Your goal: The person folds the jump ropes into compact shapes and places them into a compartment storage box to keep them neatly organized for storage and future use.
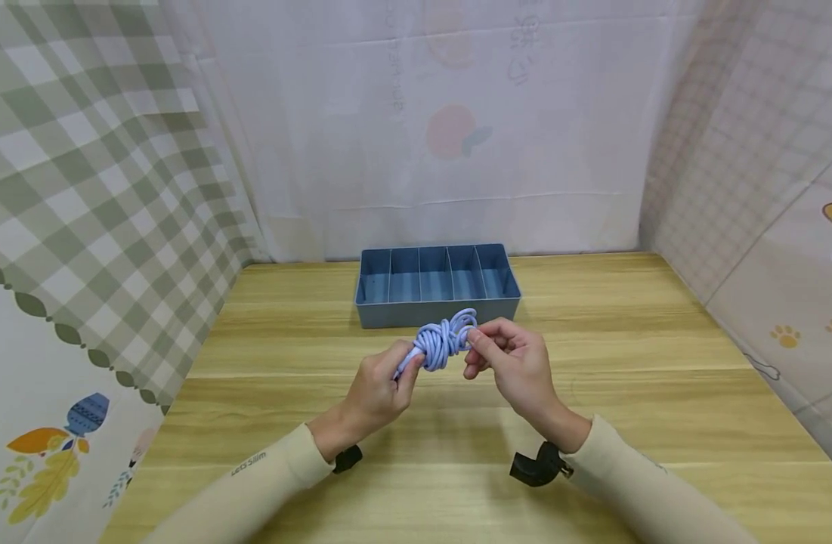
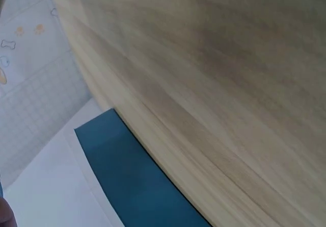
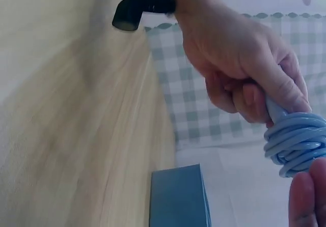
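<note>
Above the table, a light blue cable [image 1: 437, 346] is wound into a tight bundle, with loose loops sticking out at its right end. My left hand [image 1: 377, 387] grips the bundle's left end between thumb and fingers. At the other end, my right hand [image 1: 522, 370] pinches a loop between thumb and forefinger, its other fingers curled. In the right wrist view, a thicker straight piece of the cable [image 3: 293, 140] runs into the left hand [image 3: 244, 53], and two right fingertips show beside the windings. The left wrist view catches only a bit of finger at its left edge.
Behind the hands, a blue-grey box [image 1: 395, 315] with several compartments stands near the back of the wooden table [image 1: 266, 423]. Printed cloths hang at the back and both sides. A black wrist mount [image 1: 536, 465] sits below the right wrist, another below the left.
</note>
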Tool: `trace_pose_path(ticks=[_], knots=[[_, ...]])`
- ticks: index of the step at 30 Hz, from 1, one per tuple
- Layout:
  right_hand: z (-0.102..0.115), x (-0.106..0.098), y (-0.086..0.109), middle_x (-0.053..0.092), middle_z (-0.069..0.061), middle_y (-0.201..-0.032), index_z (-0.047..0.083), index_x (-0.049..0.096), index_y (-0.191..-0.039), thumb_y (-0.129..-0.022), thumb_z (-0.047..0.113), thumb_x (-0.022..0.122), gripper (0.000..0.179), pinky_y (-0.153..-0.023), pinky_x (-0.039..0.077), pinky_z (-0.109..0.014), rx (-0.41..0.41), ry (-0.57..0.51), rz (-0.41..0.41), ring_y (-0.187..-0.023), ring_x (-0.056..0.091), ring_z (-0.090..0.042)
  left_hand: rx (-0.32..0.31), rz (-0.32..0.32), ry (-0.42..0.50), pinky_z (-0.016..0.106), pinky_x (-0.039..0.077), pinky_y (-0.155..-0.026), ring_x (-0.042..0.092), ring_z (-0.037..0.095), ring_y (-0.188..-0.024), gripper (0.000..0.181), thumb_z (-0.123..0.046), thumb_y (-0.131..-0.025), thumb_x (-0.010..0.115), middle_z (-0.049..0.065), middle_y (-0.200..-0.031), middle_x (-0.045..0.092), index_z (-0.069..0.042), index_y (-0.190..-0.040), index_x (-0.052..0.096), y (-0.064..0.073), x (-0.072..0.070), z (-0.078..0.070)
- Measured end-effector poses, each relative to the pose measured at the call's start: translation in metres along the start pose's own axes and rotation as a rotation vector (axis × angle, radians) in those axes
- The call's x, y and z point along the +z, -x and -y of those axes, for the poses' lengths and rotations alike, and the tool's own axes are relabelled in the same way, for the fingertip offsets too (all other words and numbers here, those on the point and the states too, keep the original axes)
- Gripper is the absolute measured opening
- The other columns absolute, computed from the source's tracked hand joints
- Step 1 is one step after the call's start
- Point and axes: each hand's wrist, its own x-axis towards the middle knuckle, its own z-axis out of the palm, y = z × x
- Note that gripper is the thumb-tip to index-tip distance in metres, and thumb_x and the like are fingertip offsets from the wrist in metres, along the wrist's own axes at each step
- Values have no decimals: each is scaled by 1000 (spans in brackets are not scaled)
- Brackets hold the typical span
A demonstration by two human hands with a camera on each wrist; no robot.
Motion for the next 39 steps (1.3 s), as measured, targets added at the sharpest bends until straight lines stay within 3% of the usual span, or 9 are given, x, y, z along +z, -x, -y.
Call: trace_pose_path(ticks=[5, 10, 15, 21, 24, 28, 32, 35, 39], knots=[[4, 0, 0, 67, -13, -70, -14, 61, -95, -97, 3, 69, 19, -60, 61, -44, 106, -76, 7, -54, 69, -22, 52, 21, 22, 13, 44, -51, 50, 8, -58, 23, -18, -110, 48, 5, -76, 61, 0, -100, 59, 1, -3, 4], [8, -4, 0, 67, -9, -69, -6, 60, -90, -96, 3, 71, 15, -60, 62, -41, 226, -133, 33, -55, 69, -19, 104, 56, 25, 14, 47, -53, 52, 8, -58, 24, -19, -110, 47, 4, -75, 61, 0, -101, 59, 2, -6, 7], [6, -7, -1, 65, -8, -69, -6, 57, -91, -95, 0, 71, 16, -58, 61, -37, 266, -124, 44, -54, 67, -19, 143, 79, 29, 13, 49, -56, 54, 8, -59, 26, -18, -110, 46, 4, -77, 60, 2, -102, 60, 4, -6, 8], [5, -13, -6, 62, -11, -71, -1, 52, -120, -97, 3, 69, 29, -59, 60, -38, 339, -37, 137, -54, 64, -21, 157, 105, 55, 13, 53, -60, 58, 8, -62, 25, -17, -110, 45, 6, -81, 64, 2, -102, 60, 5, -7, 9], [4, -18, -8, 61, -14, -74, 0, 54, -129, -98, 2, 67, 34, -58, 60, -38, 337, 28, 201, -54, 62, -22, 162, 122, 65, 12, 51, -59, 56, 7, -60, 25, -17, -110, 45, 6, -80, 64, 2, -102, 60, 6, -7, 9], [3, -20, -11, 61, -18, -74, -4, 61, -118, -97, 1, 68, 22, -57, 59, -38, 271, 142, 228, -55, 64, -24, 161, 135, 76, 10, 50, -58, 55, 6, -59, 24, -16, -110, 45, 6, -80, 64, 1, -100, 59, 6, -7, 9], [-1, -19, -11, 60, -13, -72, -1, 61, -101, -96, -4, 68, 10, -51, 57, -34, 140, 332, 227, -54, 63, -21, 147, 152, 74, 10, 50, -59, 58, 6, -61, 23, -16, -110, 46, 7, -83, 67, 1, -100, 59, 7, -6, 9], [-5, -17, -9, 59, -5, -71, 2, 59, -96, -94, -5, 69, 12, -49, 53, -27, -47, 536, 232, -54, 58, -12, 133, 160, 60, 10, 51, -60, 60, 6, -62, 24, -17, -110, 45, 8, -85, 68, 1, -100, 59, 7, -5, 9], [-15, -15, -9, 56, 1, -70, 3, 56, -96, -91, -4, 71, 17, -47, 45, -20, -370, 825, 197, -55, 48, -5, 117, 152, 43, 10, 51, -59, 62, 8, -62, 25, -17, -110, 45, 9, -84, 68, 2, -101, 59, 7, -2, 9]])
